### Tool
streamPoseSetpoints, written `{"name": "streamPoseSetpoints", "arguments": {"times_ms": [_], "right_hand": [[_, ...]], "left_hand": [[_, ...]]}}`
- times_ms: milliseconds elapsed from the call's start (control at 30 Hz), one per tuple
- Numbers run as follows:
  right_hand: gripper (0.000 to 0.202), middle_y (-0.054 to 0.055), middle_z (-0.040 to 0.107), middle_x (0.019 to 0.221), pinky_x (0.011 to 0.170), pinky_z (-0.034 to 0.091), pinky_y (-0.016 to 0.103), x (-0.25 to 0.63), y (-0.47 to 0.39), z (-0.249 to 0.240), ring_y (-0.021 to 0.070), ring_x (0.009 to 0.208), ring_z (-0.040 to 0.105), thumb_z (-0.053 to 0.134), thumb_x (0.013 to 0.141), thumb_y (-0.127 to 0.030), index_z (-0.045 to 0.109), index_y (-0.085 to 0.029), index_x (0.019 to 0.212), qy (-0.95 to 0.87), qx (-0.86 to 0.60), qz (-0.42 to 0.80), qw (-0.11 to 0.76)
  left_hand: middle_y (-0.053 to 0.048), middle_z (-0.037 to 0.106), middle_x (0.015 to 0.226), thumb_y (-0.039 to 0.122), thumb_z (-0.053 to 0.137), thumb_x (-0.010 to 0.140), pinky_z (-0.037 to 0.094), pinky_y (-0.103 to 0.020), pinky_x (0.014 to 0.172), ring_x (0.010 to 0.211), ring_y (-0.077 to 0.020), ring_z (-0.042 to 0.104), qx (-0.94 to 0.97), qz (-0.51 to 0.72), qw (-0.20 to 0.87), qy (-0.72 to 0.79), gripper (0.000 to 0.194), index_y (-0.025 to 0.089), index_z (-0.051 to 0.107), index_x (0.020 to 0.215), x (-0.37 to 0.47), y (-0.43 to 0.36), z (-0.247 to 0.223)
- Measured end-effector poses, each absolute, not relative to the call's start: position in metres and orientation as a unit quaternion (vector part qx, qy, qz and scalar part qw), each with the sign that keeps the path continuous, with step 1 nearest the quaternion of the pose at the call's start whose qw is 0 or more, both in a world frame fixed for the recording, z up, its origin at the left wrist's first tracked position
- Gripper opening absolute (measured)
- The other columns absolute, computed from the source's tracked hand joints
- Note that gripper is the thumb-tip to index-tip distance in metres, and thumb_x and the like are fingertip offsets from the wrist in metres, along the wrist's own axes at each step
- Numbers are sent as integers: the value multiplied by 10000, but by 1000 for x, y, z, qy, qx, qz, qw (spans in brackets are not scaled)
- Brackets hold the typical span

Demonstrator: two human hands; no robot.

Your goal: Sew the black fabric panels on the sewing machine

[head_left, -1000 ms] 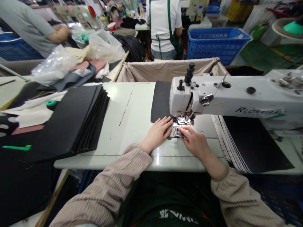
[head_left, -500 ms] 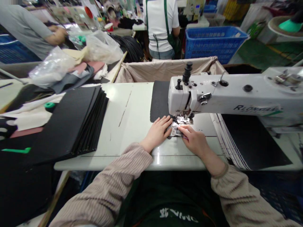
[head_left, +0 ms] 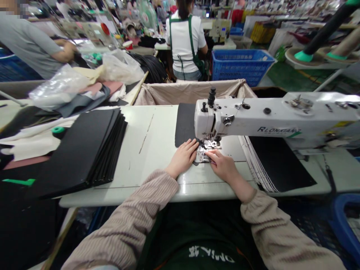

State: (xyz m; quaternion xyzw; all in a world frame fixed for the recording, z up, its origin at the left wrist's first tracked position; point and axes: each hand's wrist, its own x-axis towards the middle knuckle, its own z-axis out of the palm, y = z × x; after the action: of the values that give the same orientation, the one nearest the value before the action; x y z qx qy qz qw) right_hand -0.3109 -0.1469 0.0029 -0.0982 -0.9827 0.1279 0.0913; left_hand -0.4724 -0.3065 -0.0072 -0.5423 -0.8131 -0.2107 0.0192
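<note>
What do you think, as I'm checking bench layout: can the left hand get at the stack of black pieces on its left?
Probably yes: flat tabletop and no visible obstacle lie between the left hand and the stack, though the hand rests by the sewing machine.

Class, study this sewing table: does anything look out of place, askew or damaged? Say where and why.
A dark, broken line marks the table left of the sewing machine, perhaps a scratch. The black stack farther left is fanned unevenly, not squared. Behind it, plastic bags and scraps lie jumbled. Nothing looks spilled.
</note>
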Motion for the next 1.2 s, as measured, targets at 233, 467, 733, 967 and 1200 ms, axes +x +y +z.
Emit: {"name": "streamPoseSetpoints", "arguments": {"times_ms": [233, 467, 733, 967, 1200], "right_hand": [[441, 23, 603, 1329, 774, 502, 294, -309, -147, 4, 205, 1018, 647, 505, 901, -195, 558, -290, 1329, -980, -94, 133, 110], [362, 23, 623, 1278, 732, 496, 284, -307, -145, 2, 200, 983, 650, 502, 923, -230, 582, -288, 1272, -977, -90, 143, 131], [343, 40, 633, 1208, 838, 517, 305, -300, -143, 9, 207, 1034, 626, 503, 918, -214, 606, -277, 1238, -940, -101, 242, 219], [302, 70, 690, 1005, 848, 504, 334, -240, -150, 25, 219, 940, 651, 467, 961, -343, 648, -221, 1170, -881, -161, 351, 273], [336, 27, 696, 778, 692, 475, 293, -182, -194, 22, 199, 719, 649, 438, 965, -479, 662, -229, 965, -878, -264, 365, 160]], "left_hand": [[-133, 629, 1248, 461, 372, 1009, 415, -433, 1016, 1205, -291, 545, -441, -180, 67, -877, 551, 184, 399, 1483, -471, -309, 11], [-154, 595, 1198, 414, 436, 974, 446, -496, 936, 1139, -351, 546, -267, -122, 142, -945, 382, 249, 653, 1241, -437, -427, 11], [-98, 489, 1460, 343, 435, 958, 293, -604, 1132, 1415, -360, 352, -352, -179, 24, -919, 264, 200, 623, 1076, -400, -529, -3], [-87, 555, 1368, 326, 507, 947, 298, -560, 1144, 1364, -307, 421, -407, -230, 15, -884, 170, 224, 605, 1042, -388, -484, 22], [-92, 577, 1235, 263, 614, 916, 455, -435, 932, 1111, -267, 530, -583, -220, -18, -782, 462, 283, 508, 1366, -332, -395, 16]]}}
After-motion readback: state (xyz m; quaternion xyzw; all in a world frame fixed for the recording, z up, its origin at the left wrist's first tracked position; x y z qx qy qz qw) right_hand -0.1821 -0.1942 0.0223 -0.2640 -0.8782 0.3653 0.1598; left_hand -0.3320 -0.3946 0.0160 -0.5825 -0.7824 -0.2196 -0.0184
